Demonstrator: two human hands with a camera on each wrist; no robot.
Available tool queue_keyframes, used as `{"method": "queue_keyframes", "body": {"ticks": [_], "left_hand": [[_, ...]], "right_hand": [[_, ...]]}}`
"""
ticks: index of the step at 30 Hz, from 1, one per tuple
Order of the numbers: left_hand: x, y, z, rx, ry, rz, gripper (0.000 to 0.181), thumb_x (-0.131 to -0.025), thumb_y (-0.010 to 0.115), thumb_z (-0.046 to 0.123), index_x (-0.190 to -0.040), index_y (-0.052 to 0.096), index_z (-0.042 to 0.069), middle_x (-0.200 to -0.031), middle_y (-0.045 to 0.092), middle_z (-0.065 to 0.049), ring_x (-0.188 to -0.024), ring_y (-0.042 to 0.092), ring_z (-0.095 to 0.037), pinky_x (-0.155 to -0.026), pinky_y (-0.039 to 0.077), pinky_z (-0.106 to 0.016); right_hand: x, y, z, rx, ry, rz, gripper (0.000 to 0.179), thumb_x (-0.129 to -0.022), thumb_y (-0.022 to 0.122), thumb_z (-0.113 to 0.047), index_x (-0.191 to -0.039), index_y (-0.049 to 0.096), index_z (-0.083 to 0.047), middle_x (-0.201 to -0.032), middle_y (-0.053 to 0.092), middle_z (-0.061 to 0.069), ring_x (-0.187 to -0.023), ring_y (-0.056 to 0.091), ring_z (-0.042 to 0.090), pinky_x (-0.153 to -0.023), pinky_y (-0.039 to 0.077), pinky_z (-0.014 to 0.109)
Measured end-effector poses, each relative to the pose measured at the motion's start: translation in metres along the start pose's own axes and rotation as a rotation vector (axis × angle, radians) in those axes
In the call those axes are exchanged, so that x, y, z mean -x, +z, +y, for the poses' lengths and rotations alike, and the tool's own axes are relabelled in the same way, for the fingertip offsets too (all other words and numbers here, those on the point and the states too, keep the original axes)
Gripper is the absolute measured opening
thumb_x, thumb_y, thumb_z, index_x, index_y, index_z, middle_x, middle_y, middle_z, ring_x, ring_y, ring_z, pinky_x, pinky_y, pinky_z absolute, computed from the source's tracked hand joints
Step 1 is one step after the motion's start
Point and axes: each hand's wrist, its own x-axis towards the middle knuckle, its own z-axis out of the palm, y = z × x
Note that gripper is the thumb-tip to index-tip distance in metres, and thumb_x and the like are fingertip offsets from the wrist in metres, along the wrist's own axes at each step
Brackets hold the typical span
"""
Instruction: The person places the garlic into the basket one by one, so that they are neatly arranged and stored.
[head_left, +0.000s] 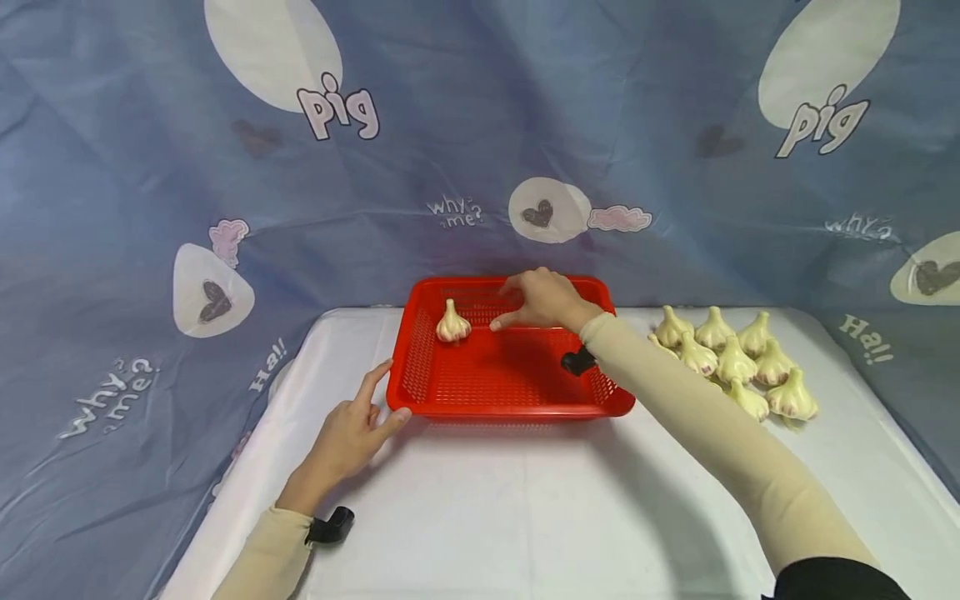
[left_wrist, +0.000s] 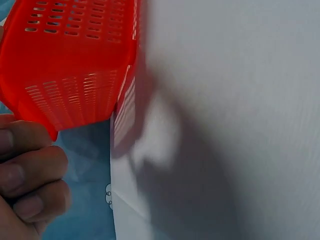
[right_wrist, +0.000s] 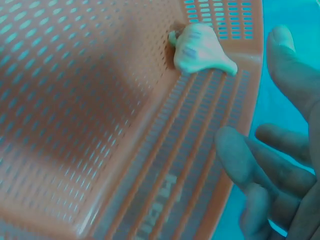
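A red plastic basket (head_left: 510, 411) with perforated walls sits on the white table. One garlic bulb (head_left: 453, 323) stands inside it near the left wall; the right wrist view shows the same bulb (right_wrist: 200, 50) in a corner. My left hand (head_left: 348, 437) holds the basket's front left corner, thumb at the front rim and index finger at the left rim. Its other fingers (left_wrist: 37, 172) are curled beside the rim. Over the back of the basket, my right hand (head_left: 547, 298) is spread with nothing in it, thumb apart from the fingers, to the right of the bulb.
Several more garlic bulbs (head_left: 735, 360) are grouped on the table (head_left: 480, 508) right of the basket, partly behind my right forearm. A blue printed cloth (head_left: 465, 150) hangs behind the table and shows along its sides.
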Motion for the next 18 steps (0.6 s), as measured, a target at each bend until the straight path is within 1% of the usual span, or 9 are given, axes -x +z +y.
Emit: {"method": "queue_keyframes", "body": {"ticks": [4, 6, 8, 10, 13, 16, 18], "left_hand": [[-0.002, -0.005, -0.001, -0.029, 0.018, -0.022, 0.081, -0.098, 0.074, 0.047, -0.164, 0.035, 0.024, -0.058, 0.038, 0.011, -0.048, 0.03, -0.002, -0.049, 0.031, -0.026], [-0.003, -0.008, -0.001, -0.039, 0.036, -0.029, 0.081, -0.097, 0.075, 0.047, -0.163, 0.036, 0.022, -0.058, 0.038, 0.011, -0.048, 0.029, -0.002, -0.049, 0.03, -0.026], [-0.005, -0.009, -0.001, -0.053, 0.056, -0.033, 0.08, -0.096, 0.076, 0.047, -0.162, 0.037, 0.02, -0.058, 0.038, 0.011, -0.049, 0.029, -0.002, -0.05, 0.03, -0.025], [-0.007, -0.011, -0.002, -0.071, 0.08, -0.033, 0.08, -0.096, 0.077, 0.046, -0.16, 0.039, 0.018, -0.059, 0.037, 0.012, -0.049, 0.028, -0.001, -0.05, 0.029, -0.024], [-0.01, -0.012, -0.003, -0.093, 0.108, -0.041, 0.079, -0.094, 0.079, 0.045, -0.158, 0.041, 0.016, -0.059, 0.037, 0.014, -0.049, 0.028, 0.0, -0.05, 0.029, -0.024], [-0.013, -0.013, -0.002, -0.107, 0.125, -0.056, 0.078, -0.094, 0.079, 0.045, -0.156, 0.043, 0.015, -0.058, 0.036, 0.014, -0.049, 0.027, 0.0, -0.05, 0.028, -0.024], [-0.014, -0.014, -0.002, -0.109, 0.127, -0.067, 0.078, -0.094, 0.079, 0.046, -0.156, 0.043, 0.015, -0.058, 0.036, 0.014, -0.049, 0.026, 0.0, -0.05, 0.028, -0.024]], "right_hand": [[0.021, -0.012, 0.013, -0.025, 0.018, 0.042, 0.07, -0.082, 0.085, -0.063, -0.131, 0.076, -0.014, -0.126, 0.077, 0.006, -0.113, 0.072, 0.03, -0.092, 0.058, 0.051], [0.031, -0.016, 0.02, -0.056, 0.021, 0.08, 0.065, -0.085, 0.084, -0.059, -0.128, 0.077, -0.012, -0.124, 0.078, 0.005, -0.113, 0.073, 0.029, -0.094, 0.057, 0.051], [0.04, -0.019, 0.026, -0.083, 0.026, 0.131, 0.058, -0.087, 0.083, -0.057, -0.124, 0.079, -0.012, -0.121, 0.079, 0.003, -0.111, 0.073, 0.027, -0.093, 0.057, 0.05], [0.05, -0.022, 0.032, -0.099, 0.034, 0.186, 0.052, -0.089, 0.082, -0.056, -0.119, 0.081, -0.013, -0.116, 0.08, 0.002, -0.104, 0.073, 0.025, -0.089, 0.057, 0.047], [0.067, -0.025, 0.041, -0.105, 0.053, 0.249, 0.045, -0.092, 0.078, -0.056, -0.114, 0.082, -0.016, -0.11, 0.08, 0.0, -0.091, 0.071, 0.023, -0.078, 0.055, 0.045], [0.083, -0.028, 0.052, -0.097, 0.071, 0.289, 0.041, -0.095, 0.074, -0.055, -0.11, 0.082, -0.018, -0.106, 0.079, 0.0, -0.084, 0.067, 0.022, -0.071, 0.051, 0.043], [0.093, -0.03, 0.061, -0.087, 0.092, 0.3, 0.04, -0.097, 0.072, -0.055, -0.109, 0.082, -0.018, -0.103, 0.077, 0.0, -0.08, 0.066, 0.022, -0.068, 0.05, 0.042]]}}
